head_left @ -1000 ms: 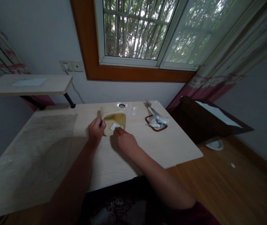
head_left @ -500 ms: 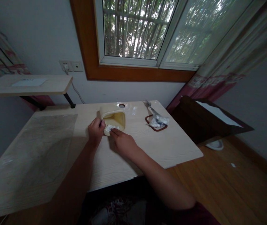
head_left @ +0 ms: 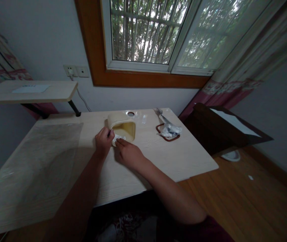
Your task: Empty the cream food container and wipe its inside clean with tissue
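A cream, box-shaped plastic container [head_left: 129,138] lies on its side on the desk, its open mouth facing me. My left hand [head_left: 103,143] is closed on the left edge of that mouth, with a small dark bit showing by the thumb. At the lower left of the rim, my right hand [head_left: 128,151] presses a crumpled white tissue [head_left: 119,137] with its fingertips. Part of the tissue is hidden under these fingers. Further right lies a brown rectangular ring [head_left: 167,138] with a crumpled clear plastic bag [head_left: 170,129] on top of it.
The pale wooden desk [head_left: 143,168] has a clear plastic sheet [head_left: 50,158] on its left. A raised shelf [head_left: 63,90] holds a paper at the back left. Beyond the right edge stands a dark brown piece of furniture [head_left: 204,131] with white paper. A window is ahead.
My right hand and the tissue have shifted slightly left along the rim, closer to my left hand. The container has turned or slid a little. The ring and bag have stayed still.
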`<control>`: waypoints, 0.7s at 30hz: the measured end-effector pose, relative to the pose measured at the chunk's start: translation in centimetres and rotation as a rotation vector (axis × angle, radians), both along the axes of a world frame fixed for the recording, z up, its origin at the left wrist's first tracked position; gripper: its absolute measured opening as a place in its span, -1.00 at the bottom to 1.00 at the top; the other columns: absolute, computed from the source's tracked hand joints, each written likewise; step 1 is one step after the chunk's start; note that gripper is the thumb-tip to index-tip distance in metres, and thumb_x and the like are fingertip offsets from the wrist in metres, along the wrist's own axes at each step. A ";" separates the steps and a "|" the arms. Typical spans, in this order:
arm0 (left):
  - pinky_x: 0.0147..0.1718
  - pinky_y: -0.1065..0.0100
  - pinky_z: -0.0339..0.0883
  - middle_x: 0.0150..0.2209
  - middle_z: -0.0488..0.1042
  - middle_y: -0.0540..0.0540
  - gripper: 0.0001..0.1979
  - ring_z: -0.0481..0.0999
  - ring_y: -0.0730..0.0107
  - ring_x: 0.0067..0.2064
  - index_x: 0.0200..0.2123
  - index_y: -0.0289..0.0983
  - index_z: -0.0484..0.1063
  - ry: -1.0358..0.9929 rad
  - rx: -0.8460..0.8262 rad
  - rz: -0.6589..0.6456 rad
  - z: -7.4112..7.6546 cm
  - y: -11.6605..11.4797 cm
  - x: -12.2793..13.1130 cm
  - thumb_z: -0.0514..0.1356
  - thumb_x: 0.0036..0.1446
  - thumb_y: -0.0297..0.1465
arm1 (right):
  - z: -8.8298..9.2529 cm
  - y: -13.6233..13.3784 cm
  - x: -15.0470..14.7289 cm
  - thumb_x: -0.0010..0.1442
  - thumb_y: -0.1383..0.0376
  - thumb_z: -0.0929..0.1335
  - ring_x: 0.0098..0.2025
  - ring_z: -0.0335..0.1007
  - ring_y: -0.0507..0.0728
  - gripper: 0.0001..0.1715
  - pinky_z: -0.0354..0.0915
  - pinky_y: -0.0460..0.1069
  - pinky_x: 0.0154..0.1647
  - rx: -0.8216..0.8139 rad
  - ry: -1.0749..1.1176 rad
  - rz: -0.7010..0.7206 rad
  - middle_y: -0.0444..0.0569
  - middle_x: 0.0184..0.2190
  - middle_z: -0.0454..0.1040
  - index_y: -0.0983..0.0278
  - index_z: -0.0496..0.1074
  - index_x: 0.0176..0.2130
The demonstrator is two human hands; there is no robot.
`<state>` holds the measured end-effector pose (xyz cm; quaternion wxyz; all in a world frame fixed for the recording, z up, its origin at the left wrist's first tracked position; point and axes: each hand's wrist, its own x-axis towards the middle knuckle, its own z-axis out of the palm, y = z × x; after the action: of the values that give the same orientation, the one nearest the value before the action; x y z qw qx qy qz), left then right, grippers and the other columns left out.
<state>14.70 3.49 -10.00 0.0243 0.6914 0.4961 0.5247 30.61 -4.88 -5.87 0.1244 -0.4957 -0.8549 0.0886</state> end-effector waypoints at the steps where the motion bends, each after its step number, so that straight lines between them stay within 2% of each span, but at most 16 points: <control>1: -0.40 0.33 0.08 -0.56 0.16 0.04 -0.68 0.22 0.38 -0.46 -0.55 -0.18 0.09 0.000 -0.001 0.009 0.0 0.0 0.0 0.10 0.22 -0.32 | 0.0 0.0 -0.2 0.29 0.36 0.25 0.37 0.24 0.21 -0.37 0.24 0.06 0.35 0.000 0.016 0.018 0.27 0.34 0.30 0.50 0.30 0.31; 6: -0.41 0.32 0.06 -0.56 0.15 0.05 -0.69 0.21 0.38 -0.47 -0.54 -0.18 0.10 -0.031 0.018 0.049 0.0 0.1 -0.3 0.09 0.24 -0.32 | 0.4 0.0 0.0 0.31 0.36 0.23 0.36 0.25 0.20 -0.36 0.30 0.07 0.30 -0.005 0.017 0.016 0.20 0.36 0.28 0.43 0.27 0.33; 13: -0.41 0.33 0.06 -0.56 0.16 0.04 -0.69 0.20 0.38 -0.47 -0.55 -0.18 0.10 -0.049 -0.026 0.064 0.3 0.1 -0.3 0.11 0.22 -0.32 | 0.8 0.0 1.7 0.32 0.39 0.20 0.35 0.27 0.23 -0.39 0.38 0.10 0.23 0.013 -0.067 -0.102 0.16 0.36 0.30 0.39 0.31 0.32; 17: -0.41 0.33 0.06 -0.56 0.15 0.04 -0.70 0.21 0.38 -0.46 -0.54 -0.18 0.09 -0.034 -0.009 0.045 0.3 0.1 -0.3 0.09 0.22 -0.32 | 0.3 0.2 1.4 0.31 0.40 0.21 0.36 0.26 0.25 -0.39 0.33 0.12 0.28 0.022 -0.069 -0.117 0.21 0.34 0.31 0.45 0.32 0.30; 21: -0.42 0.34 0.07 -0.56 0.15 0.05 -0.68 0.22 0.38 -0.46 -0.55 -0.18 0.09 -0.026 -0.026 0.034 0.3 0.0 -0.1 0.09 0.23 -0.31 | -0.3 0.3 0.1 0.30 0.38 0.23 0.38 0.22 0.25 -0.38 0.27 0.12 0.33 0.015 -0.021 -0.061 0.28 0.34 0.29 0.49 0.30 0.31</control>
<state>14.56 3.46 -9.68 0.0308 0.6755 0.5143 0.5275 30.75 -4.62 -6.12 0.1217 -0.5215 -0.8413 0.0732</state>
